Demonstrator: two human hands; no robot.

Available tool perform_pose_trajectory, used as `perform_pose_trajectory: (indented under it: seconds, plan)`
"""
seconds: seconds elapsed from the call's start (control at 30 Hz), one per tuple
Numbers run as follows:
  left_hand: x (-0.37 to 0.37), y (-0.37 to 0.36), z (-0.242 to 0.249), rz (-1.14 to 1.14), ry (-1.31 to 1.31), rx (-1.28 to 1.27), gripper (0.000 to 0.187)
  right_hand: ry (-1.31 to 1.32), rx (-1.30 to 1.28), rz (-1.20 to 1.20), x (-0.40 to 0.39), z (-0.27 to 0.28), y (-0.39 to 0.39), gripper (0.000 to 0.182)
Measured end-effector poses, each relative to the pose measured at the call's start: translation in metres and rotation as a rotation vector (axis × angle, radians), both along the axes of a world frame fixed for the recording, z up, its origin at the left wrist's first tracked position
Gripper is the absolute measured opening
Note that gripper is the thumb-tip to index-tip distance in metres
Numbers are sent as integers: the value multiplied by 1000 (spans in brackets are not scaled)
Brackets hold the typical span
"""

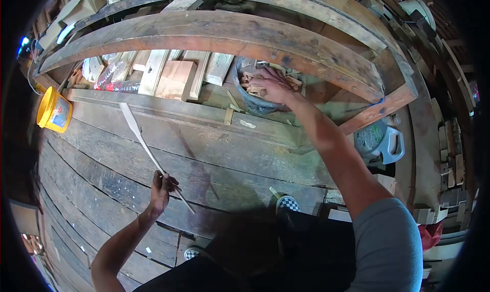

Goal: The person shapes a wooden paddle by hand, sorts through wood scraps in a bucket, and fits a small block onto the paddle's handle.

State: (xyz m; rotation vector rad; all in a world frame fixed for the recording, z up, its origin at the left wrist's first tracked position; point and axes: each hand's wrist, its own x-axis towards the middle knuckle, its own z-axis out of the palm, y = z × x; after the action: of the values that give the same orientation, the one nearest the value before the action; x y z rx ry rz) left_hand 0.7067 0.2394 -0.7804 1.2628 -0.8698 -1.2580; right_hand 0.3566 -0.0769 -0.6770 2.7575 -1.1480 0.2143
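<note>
— What does the left hand [162, 189] hold?

— A long thin wooden strip [148, 149], fingers closed round its lower part; the strip runs up toward eleven o'clock over the dark planks [204, 169].

— And the right hand [273, 84]?

— It reaches to one o'clock, into a blue bucket [250, 100] of small wood pieces [252, 83], under the curved beam [229, 34]. Its fingers rest among the pieces; whether they grasp one, I cannot tell.

— Anything nearby?

— A yellow tub [53, 111] at nine o'clock, a grey jug [380, 141] at three.
</note>
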Motion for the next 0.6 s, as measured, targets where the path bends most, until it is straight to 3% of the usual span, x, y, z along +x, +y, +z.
perform_pose_trajectory:
  seconds: [0.03,0.1,0.13,0.2,0.23,0.27,0.33,0.37,0.47,0.53,0.6]
  plan:
    - [1,1,-3,13,61,-41,16,-3,0,-1,1,3,-3,55]
    - [7,3,-8,-15,93,-48,15,-97,357,16,2,13,-15,48]
    - [7,2,-5,-43,128,-57,14,-96,354,15,3,17,-17,48]
    - [4,5,1,-15,118,-22,13,-288,307,-315,3,25,-20,45]
    - [2,5,5,14,107,16,13,-248,169,-278,2,38,-18,43]
    - [3,5,5,11,109,15,13,-246,167,-281,-3,30,-28,43]
    - [6,4,4,-33,109,43,17,-343,-99,-320,-15,5,-48,44]
    - [7,3,3,-36,109,42,17,-343,-101,-323,-8,19,-38,44]
    - [7,3,5,-64,133,57,16,-241,46,-295,2,41,-20,49]
    - [6,5,10,-89,129,41,16,22,322,108,-3,29,-24,50]
    - [5,8,11,-74,103,64,15,75,213,105,-4,4,-33,51]
